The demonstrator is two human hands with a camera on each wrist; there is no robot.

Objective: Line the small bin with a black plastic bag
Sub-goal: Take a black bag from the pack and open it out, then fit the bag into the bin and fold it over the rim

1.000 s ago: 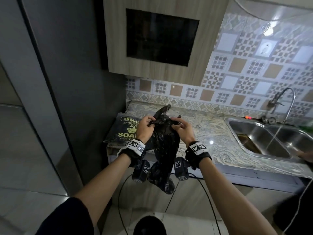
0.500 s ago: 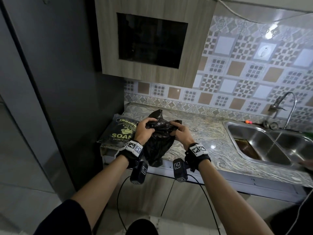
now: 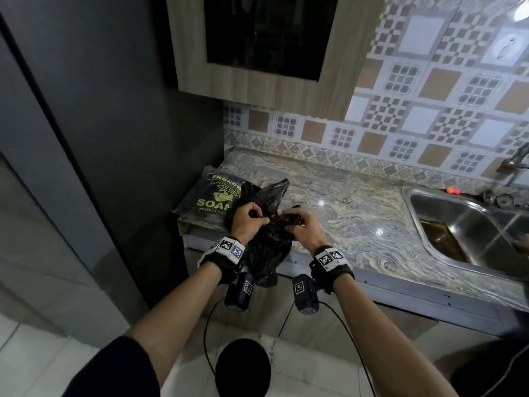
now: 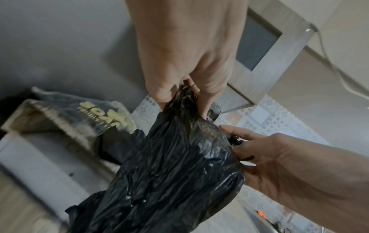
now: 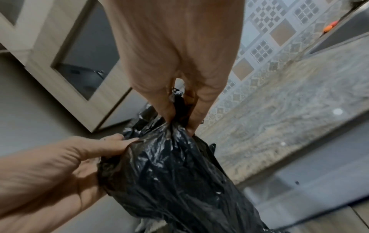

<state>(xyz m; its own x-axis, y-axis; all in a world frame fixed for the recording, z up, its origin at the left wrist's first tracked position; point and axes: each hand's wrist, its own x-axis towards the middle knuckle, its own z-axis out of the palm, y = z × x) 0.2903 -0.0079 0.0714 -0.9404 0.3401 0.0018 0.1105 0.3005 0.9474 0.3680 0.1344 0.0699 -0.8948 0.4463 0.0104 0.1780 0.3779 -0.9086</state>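
Observation:
A crumpled black plastic bag (image 3: pixel 266 250) hangs in front of the counter edge, held at its top by both hands. My left hand (image 3: pixel 252 214) pinches the bunched top between thumb and fingers, which shows close up in the left wrist view (image 4: pixel 185 96). My right hand (image 3: pixel 294 222) pinches the same top from the right (image 5: pixel 179 115). The bag (image 4: pixel 169 173) (image 5: pixel 179 181) stays bunched, and one flap sticks up behind the hands. A round dark bin mouth (image 3: pixel 243 365) lies on the floor straight below.
A black pack printed SOAN (image 3: pixel 209 196) lies on the left end of the marble counter (image 3: pixel 357 219). A steel sink (image 3: pixel 458 224) and tap (image 3: pixel 515 161) are at the right. A dark tall panel (image 3: pixel 114 138) stands left, a wall cabinet (image 3: pixel 257 53) above.
One second ago the bag hung long below the counter; it is now gathered shorter. Both hands kept their hold on its top and shifted slightly left.

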